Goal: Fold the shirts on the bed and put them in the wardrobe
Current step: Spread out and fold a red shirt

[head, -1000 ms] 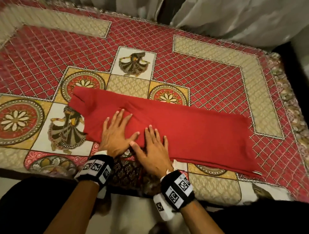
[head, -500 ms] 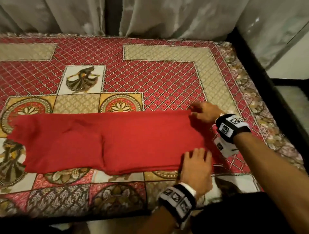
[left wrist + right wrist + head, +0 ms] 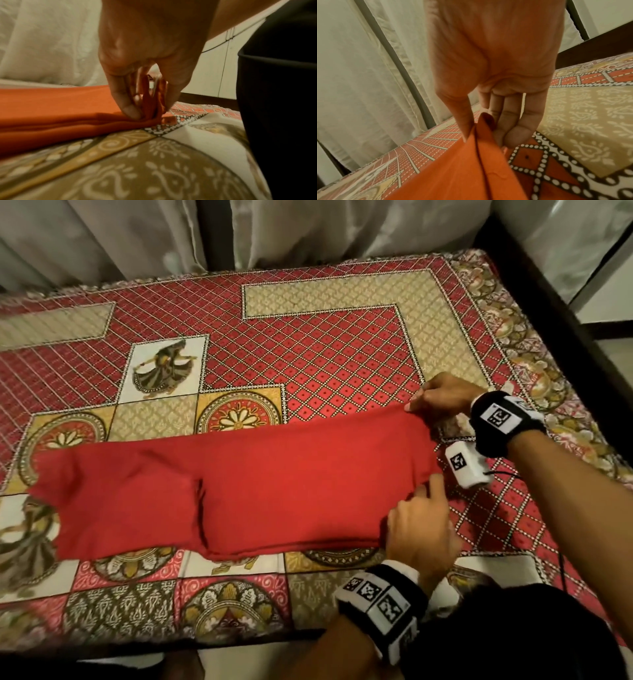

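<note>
A red shirt (image 3: 257, 484) lies folded into a long strip across the patterned bed cover (image 3: 325, 354), sleeves tucked in at the left end. My left hand (image 3: 419, 517) pinches the near right corner of the shirt (image 3: 150, 116) between thumb and fingers. My right hand (image 3: 442, 397) pinches the far right corner of the shirt (image 3: 481, 135) and lifts it slightly off the cover. The wardrobe is not in view.
Pale curtains (image 3: 308, 231) hang behind the bed's far edge. A dark bed frame (image 3: 548, 289) runs along the right side. My dark-clothed body (image 3: 513, 628) stands at the near right corner of the bed.
Both hands left the middle of the shirt, slid to its right end, and went from lying flat there to pinching the two corners. The far corner now lifts slightly.
</note>
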A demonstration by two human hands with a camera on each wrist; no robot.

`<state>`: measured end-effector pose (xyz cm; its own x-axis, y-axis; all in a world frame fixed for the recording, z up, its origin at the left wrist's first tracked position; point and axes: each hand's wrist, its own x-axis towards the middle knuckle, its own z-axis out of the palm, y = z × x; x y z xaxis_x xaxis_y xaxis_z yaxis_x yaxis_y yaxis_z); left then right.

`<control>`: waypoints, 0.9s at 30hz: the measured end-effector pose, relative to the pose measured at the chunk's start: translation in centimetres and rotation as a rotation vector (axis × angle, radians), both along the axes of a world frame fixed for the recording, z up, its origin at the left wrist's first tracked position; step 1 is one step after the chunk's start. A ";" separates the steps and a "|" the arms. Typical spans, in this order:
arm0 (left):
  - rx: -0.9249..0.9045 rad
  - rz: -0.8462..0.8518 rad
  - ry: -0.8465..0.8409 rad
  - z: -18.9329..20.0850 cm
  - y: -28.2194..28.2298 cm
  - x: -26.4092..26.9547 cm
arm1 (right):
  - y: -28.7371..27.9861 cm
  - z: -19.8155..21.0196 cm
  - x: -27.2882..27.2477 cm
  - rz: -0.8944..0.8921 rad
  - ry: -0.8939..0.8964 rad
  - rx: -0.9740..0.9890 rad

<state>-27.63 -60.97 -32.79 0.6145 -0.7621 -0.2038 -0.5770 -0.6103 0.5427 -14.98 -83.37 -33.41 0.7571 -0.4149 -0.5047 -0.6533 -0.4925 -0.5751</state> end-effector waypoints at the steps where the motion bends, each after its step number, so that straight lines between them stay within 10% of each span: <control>1: 0.013 0.010 -0.012 -0.3 0.2 -0.1 | 0.3 0.2 0.1 -0.014 -0.007 0.004; 13: 0.056 -0.039 -0.130 -2.0 1.2 0.4 | 1.9 0.3 -0.2 -0.128 0.033 -0.038; 20: -0.627 0.693 0.188 0.3 7.1 0.8 | 4.6 5.0 2.3 -0.194 0.004 -0.032; 27: -0.812 0.985 0.168 1.0 14.7 2.1 | 14.0 9.4 8.7 0.066 -0.017 -0.120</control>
